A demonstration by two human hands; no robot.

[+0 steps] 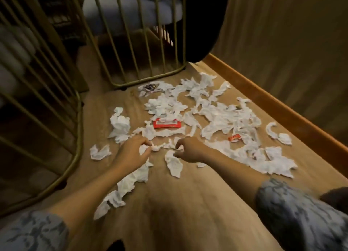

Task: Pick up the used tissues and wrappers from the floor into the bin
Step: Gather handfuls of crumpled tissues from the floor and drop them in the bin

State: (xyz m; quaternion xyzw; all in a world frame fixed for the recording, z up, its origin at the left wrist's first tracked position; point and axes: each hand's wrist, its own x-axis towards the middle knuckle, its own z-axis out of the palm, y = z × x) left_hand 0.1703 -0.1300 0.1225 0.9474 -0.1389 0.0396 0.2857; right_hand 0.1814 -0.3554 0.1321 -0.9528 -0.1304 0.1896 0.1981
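Several crumpled white tissues (222,118) lie scattered over the wooden floor. A red wrapper (166,123) lies flat among them, and a smaller red wrapper (234,137) sits further right. My left hand (131,152) is low on the floor, its fingers closed on a wad of white tissue (144,149). My right hand (190,149) is beside it, fingertips pinched on a small tissue piece (179,147). A long torn tissue (174,164) lies just below my right hand. No bin shows in the frame.
A gold wire-frame stand (131,43) rises at the back centre and another gold wire frame (47,118) curves along the left. A wooden skirting board (273,101) and wall run along the right. A dark round object (205,24) stands behind the tissues.
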